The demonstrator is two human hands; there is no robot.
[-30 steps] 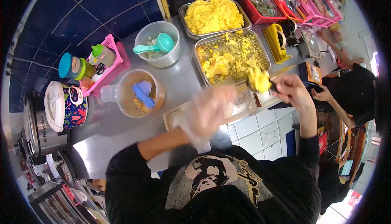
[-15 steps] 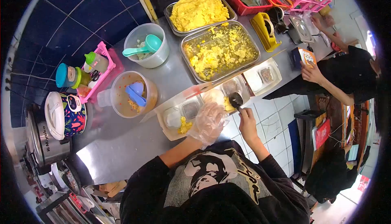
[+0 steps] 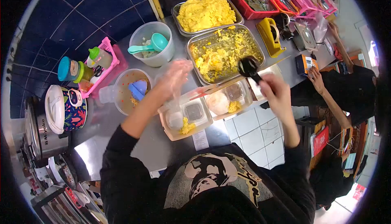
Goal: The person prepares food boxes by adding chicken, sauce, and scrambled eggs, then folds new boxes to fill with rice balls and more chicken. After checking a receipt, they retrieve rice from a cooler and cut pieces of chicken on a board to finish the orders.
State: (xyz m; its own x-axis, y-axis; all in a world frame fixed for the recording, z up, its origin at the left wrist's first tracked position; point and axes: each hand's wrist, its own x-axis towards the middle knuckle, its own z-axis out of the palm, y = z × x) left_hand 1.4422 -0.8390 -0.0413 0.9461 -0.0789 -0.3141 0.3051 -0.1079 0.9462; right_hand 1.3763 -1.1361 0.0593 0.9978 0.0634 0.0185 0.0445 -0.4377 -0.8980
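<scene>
Portioning appears in hand. Your right hand (image 3: 275,91) grips a black, round-bowled spoon (image 3: 247,66) over the four-o'clock rim of the rectangular metal tray (image 3: 199,40) at twelve, holding crumbled yellow food (image 3: 211,63). Your clear-gloved left hand (image 3: 175,75), apart at eleven, blurs; its grip is indeterminable. Refilling calls for a downward dip.

Left fingers (image 3: 184,65) blur; below them, the forearm (image 3: 141,112) partly hides a tub (image 3: 121,90). Right fingers (image 3: 266,88) partly cover a carton (image 3: 256,89); lower left of these, a paper slip (image 3: 200,140) has illegibly small print.

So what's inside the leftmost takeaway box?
Yellow food, a small square cup and a pale lump. What lies beneath them is covered; the cup's contents are unclear.
</scene>
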